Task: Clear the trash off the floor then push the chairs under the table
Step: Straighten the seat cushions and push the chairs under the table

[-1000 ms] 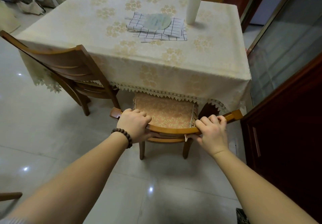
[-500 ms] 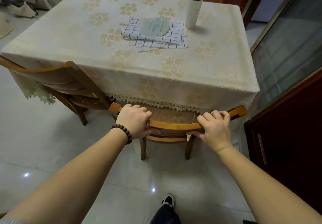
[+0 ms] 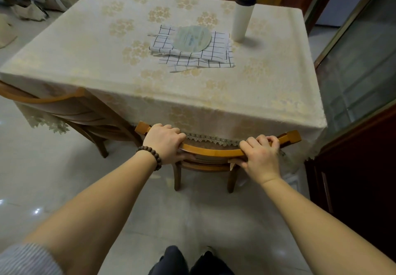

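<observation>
Moved since prior frame: chair [image 3: 216, 152], seat gone beneath tabletop [image 3: 102, 45], lower centre. Left hand [image 3: 164, 144] and right hand [image 3: 260, 155] each kept a closed grip on its curved top rail, spaced apart, likely for a straight push.

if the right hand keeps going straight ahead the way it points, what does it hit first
Probably the tablecloth hanging off the table edge: the right hand grips the chair top rail, and the lace hem lies just past its knuckles. How near is unclear.

home dining room | tablecloth-covered table [image 3: 107, 60] | wooden chairs [image 3: 81, 112] | tiled floor [image 3: 53, 178] | wooden cabinet [image 3: 353, 167]
</observation>
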Demonstrator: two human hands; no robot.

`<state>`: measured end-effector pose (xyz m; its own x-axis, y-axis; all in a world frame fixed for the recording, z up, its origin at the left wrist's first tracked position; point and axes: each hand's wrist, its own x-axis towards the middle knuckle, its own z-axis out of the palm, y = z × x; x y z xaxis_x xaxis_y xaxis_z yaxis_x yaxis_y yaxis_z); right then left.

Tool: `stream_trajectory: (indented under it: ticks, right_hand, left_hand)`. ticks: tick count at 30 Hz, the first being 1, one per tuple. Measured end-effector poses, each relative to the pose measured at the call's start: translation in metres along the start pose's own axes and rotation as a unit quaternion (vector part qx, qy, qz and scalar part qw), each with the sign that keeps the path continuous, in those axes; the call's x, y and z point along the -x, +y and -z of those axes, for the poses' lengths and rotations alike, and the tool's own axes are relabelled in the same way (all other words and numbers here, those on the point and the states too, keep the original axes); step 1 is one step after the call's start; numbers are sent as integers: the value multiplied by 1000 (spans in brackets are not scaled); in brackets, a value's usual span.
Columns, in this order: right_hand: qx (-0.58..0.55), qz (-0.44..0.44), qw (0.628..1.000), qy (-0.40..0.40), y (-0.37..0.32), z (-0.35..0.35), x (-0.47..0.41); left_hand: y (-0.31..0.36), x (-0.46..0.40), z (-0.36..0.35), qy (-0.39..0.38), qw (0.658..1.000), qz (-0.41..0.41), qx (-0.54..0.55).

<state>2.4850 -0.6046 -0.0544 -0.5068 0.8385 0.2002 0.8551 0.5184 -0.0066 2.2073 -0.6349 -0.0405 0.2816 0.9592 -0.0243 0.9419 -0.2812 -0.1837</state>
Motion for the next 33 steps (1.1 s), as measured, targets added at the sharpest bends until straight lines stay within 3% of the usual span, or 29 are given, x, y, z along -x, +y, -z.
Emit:
stream_trajectory:
  ticks: [6, 13, 26, 33]
  right_hand:
    - [1, -4, 1000, 17, 0, -3, -36]
    - [-1, -41, 999, -31, -13, -17, -47]
    - [9, -36, 999, 22, -4, -41, -85]
    - [24, -67, 997, -15, -9, -37, -85]
  left_hand:
    - [-32, -31, 6, -21, 1000, -10, -5]
    - [-48, -46, -15, -64, 998, -17, -17]
    - [-79, -81, -31, -18, 999, -27, 10]
    - [-73, -75, -29, 3, 1000, 9, 12]
